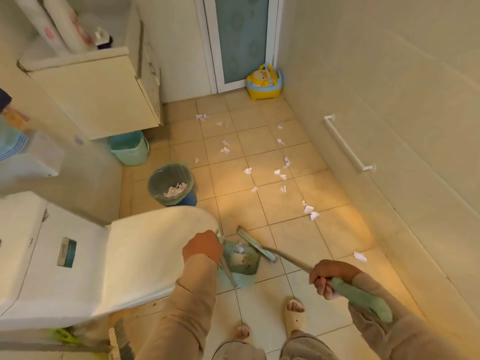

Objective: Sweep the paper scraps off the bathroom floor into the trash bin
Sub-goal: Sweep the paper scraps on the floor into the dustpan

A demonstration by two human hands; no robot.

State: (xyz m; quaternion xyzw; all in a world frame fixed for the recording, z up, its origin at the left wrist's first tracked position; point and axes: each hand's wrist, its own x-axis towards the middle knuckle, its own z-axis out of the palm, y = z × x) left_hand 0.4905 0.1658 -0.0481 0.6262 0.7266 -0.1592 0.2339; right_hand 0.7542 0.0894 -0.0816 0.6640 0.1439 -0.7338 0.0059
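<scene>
Several white paper scraps [280,175] lie scattered over the tan floor tiles, from near the door down to the right wall. My left hand [202,247] grips the handle of a pale green dustpan [242,258] resting on the floor, with one scrap in it. My right hand [327,278] is closed around the green grip of a broom [285,258], whose head [255,244] touches the dustpan's right edge. The round trash bin [171,184], lined with a green bag, stands to the upper left and holds several scraps.
A white toilet [104,255] with its lid down fills the left. A green bucket [130,149] sits under the cabinet [98,92]. A yellow potty [263,83] stands by the door. A towel bar [346,142] runs along the right wall. My slippered feet [293,317] are below.
</scene>
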